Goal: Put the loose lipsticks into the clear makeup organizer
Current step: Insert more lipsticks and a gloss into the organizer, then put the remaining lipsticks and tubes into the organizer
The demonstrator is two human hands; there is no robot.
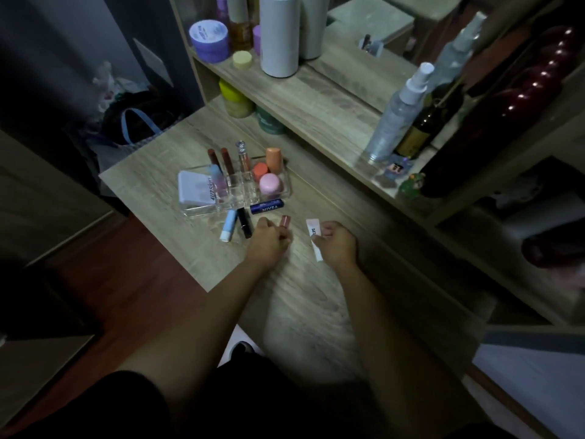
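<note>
The clear makeup organizer (202, 211) stands on the wooden desk, holding several upright lipsticks, a white compact and small pink and orange jars. Just in front of it lie a light blue lip balm (229, 225), a black lipstick (244, 222) and a dark blue Nivea stick (267, 206). My left hand (268, 241) is closed around a rosy brown lipstick (285, 221) whose tip pokes out above the fingers. To the right, my right hand (336, 245) grips a white and pink tube (314, 233) low over the desk.
A raised shelf (316, 99) runs behind the desk with a spray bottle (395, 115), a dark bottle, a white cylinder (278, 33) and jars. A mirror leans at the back. A bag (133, 122) sits on the floor past the desk's left edge.
</note>
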